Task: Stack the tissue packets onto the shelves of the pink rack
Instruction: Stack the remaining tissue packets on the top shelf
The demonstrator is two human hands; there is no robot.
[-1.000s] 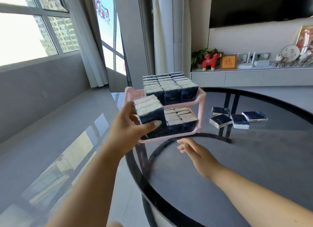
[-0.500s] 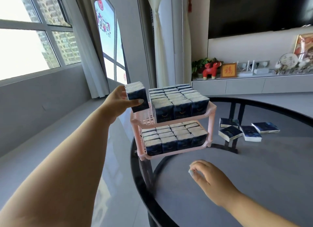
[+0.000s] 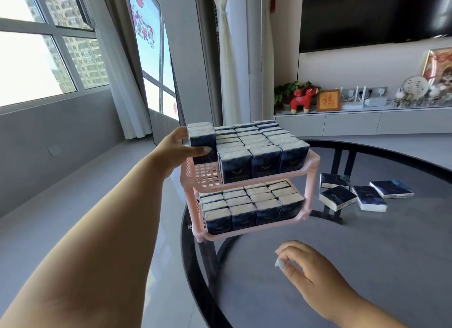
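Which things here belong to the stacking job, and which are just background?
Job: left hand gripping held packets; pink rack; loose packets on the table.
Background: red toy animal, framed sign, television. Right hand idle.

Rack (image 3: pixel 311 167) sits at desk's (image 3: pixel 367 266) left edge. Both shelves hold upright packets in rows; top shelf has a bare strip at its left end. Left hand (image 3: pixel 179 149) holds a packet bundle (image 3: pixel 202 142) over that strip, touching the top rows. Four loose packets (image 3: pixel 362 195) lie on desk right of rack. Right hand (image 3: pixel 307 266) over desk, in front of rack.
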